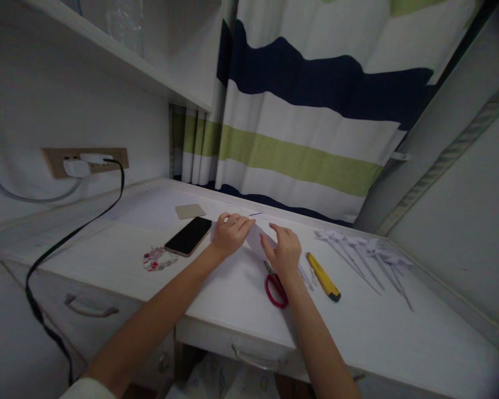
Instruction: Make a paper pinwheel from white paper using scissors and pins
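A piece of white paper (255,241) is between my two hands, above the white desk. My left hand (232,235) pinches its upper left part, with the fingers closed. My right hand (283,249) is at the paper's right side, thumb and index finger apart. Scissors with red handles (276,291) lie under my right wrist, their blades partly hidden. Just right of that wrist is a yellow utility knife (323,277). A black phone (188,236) lies to the left of my left hand.
Several folded white paper pieces with thin stems (370,255) lie on the right. A beaded bracelet (158,259) and a beige card (190,211) are at the left. A black cable (70,235) hangs from the wall socket (120,157). The striped curtain (299,158) hangs behind the desk (233,299).
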Demonstrator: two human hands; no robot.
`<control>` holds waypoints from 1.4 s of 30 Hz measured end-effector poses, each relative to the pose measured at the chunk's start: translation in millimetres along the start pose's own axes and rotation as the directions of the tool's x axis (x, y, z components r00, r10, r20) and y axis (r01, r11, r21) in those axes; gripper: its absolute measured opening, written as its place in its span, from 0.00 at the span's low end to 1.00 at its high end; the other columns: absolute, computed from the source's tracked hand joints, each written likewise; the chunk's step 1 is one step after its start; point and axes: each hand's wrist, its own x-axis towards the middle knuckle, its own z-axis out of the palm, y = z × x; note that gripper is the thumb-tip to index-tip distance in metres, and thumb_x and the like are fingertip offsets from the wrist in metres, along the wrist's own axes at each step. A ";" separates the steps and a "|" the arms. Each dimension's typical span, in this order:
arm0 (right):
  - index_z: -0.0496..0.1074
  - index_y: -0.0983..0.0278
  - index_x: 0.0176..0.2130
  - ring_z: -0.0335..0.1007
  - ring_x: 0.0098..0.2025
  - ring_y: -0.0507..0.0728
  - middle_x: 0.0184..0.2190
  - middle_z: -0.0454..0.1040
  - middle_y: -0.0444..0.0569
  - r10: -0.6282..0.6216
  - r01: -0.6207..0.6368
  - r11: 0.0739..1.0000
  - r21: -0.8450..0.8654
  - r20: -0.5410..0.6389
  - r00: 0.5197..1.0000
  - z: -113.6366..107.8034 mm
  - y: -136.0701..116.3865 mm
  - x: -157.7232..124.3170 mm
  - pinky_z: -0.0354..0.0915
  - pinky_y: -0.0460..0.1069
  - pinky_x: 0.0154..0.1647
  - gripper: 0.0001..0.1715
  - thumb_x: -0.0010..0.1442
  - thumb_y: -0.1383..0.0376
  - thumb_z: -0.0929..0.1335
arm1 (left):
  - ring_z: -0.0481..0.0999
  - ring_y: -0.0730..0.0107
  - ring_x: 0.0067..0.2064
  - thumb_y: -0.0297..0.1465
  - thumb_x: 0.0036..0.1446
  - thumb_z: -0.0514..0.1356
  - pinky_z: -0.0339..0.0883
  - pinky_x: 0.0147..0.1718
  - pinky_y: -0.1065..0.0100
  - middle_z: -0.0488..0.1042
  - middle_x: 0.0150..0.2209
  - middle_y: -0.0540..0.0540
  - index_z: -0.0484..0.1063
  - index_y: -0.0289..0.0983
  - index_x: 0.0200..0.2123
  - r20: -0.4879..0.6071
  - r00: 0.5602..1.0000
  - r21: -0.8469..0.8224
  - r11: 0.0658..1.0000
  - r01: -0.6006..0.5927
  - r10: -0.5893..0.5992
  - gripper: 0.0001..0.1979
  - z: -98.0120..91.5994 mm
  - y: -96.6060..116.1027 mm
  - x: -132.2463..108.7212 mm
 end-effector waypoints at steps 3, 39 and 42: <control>0.66 0.67 0.40 0.66 0.36 0.53 0.33 0.70 0.47 -0.071 0.070 0.997 0.024 0.053 0.996 3.6 -11.4 -1.0 0.61 0.52 0.37 0.14 0.57 0.60 0.61 | 0.69 0.69 0.35 0.28 0.56 0.51 0.51 0.37 0.63 0.75 0.32 0.50 0.70 0.41 0.35 0.007 0.999 -0.023 0.999 -0.036 0.037 0.08 -0.8 6.1 -0.9; 0.68 0.66 0.36 0.67 0.32 0.52 0.29 0.70 0.44 0.102 -0.105 0.994 -0.035 -0.083 0.991 0.1 13.7 -3.5 0.63 0.51 0.35 0.10 0.58 0.63 0.61 | 0.67 0.61 0.37 0.30 0.53 0.53 0.52 0.37 0.57 0.75 0.31 0.47 0.70 0.40 0.29 -0.020 0.986 -0.001 0.986 0.168 -0.168 0.06 -2.3 -27.7 0.5; 0.68 0.66 0.36 0.67 0.31 0.51 0.29 0.70 0.44 0.132 -0.133 0.991 -0.002 -0.086 0.987 0.8 15.2 -3.8 0.63 0.51 0.35 0.11 0.58 0.63 0.61 | 0.66 0.61 0.37 0.30 0.53 0.53 0.51 0.37 0.57 0.75 0.32 0.47 0.70 0.40 0.29 -0.026 0.980 -0.009 0.980 0.198 -0.198 0.06 -1.7 -32.7 -0.4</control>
